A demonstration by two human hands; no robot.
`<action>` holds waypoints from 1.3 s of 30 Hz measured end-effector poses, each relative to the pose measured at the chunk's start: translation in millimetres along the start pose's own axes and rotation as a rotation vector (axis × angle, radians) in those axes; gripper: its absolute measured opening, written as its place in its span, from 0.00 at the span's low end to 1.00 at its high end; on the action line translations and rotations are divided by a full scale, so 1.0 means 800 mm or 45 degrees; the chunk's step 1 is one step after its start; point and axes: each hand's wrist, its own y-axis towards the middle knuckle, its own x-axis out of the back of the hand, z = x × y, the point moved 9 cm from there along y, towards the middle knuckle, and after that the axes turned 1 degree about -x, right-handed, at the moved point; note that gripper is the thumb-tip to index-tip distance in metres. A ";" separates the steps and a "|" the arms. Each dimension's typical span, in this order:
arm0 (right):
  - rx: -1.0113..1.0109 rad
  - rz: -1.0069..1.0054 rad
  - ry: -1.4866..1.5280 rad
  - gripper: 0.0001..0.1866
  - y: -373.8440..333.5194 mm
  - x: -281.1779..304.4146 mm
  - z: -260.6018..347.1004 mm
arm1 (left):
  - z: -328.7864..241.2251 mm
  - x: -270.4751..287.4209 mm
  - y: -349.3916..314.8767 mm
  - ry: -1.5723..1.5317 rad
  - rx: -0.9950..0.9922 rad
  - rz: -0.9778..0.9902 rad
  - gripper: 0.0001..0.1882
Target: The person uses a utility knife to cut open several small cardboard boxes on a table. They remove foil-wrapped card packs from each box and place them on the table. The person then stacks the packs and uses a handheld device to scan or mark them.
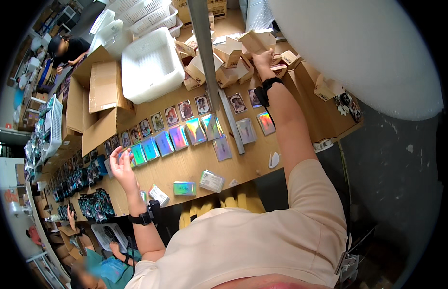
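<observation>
The right hand (263,59), reaching out to the far side of the table (253,166), has its fingers closed around the lower end of a small tan cardboard box (253,41), which points up and away from the fist. Just left of that hand lies a heap of similar small boxes (228,59), some with flaps raised; to its right and nearer the body stands a large brown carton (306,103). The left hand (121,164) is raised near the left end of a row of shiny iridescent packs (164,143), palm upward, fingers apart and loosely curled, and seems to have hold of nothing. Beyond the packs from this hand runs a row of picture cards (172,114), and farther out sits a white plastic basin (153,65). To the left hand's right, closer to the body, are 2 white-labelled packs (212,181) and 1 shiny green-blue pack (184,188). A dark strap (145,217) circles the left wrist, another (271,83) the right.
</observation>
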 end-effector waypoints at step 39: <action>1.093 0.966 0.456 0.15 -0.711 0.213 0.035 | 0.089 0.289 -0.160 -0.485 -0.760 -0.104 0.09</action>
